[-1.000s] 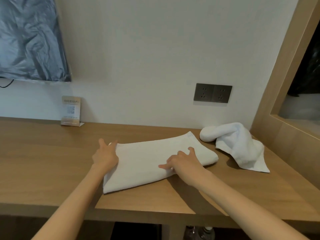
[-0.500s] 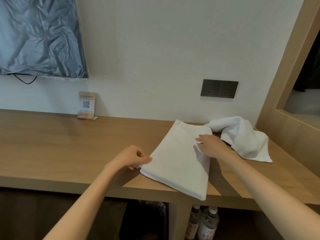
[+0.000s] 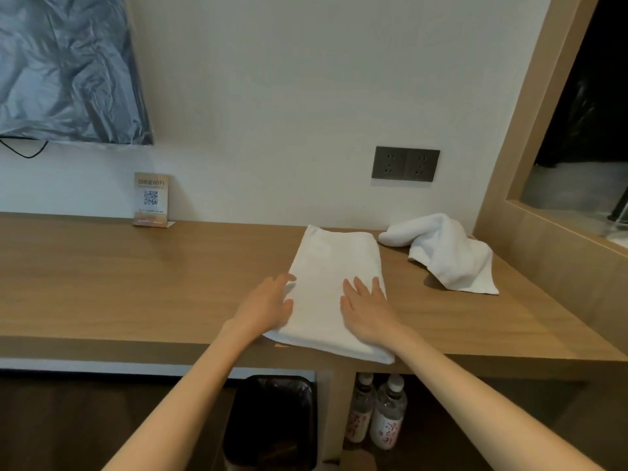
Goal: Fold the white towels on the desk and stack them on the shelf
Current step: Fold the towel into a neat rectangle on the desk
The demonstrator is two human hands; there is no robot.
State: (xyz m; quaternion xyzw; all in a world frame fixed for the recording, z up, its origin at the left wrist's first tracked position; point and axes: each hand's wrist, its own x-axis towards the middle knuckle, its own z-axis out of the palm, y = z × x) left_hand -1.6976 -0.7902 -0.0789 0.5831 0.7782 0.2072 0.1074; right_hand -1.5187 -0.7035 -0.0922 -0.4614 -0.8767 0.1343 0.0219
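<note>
A white towel [image 3: 334, 266], folded into a long strip, lies on the wooden desk [image 3: 136, 283] and runs from the wall to the front edge. My left hand [image 3: 268, 305] rests flat at its left edge, fingers spread. Flat on the towel's near right part lies my right hand [image 3: 368, 309], palm down. A second white towel [image 3: 445, 253] sits crumpled at the back right of the desk, apart from both hands.
A WiFi card with a QR code [image 3: 151, 200] stands at the wall. A dark double socket [image 3: 405, 163] is on the wall. A wooden frame [image 3: 530, 232] borders the desk on the right. Below are a black bin [image 3: 272, 419] and two bottles [image 3: 377, 416].
The folded towel has been turned from lying across the desk to running front to back. Both hands now lie flat on its near end; the left no longer pinches the corner.
</note>
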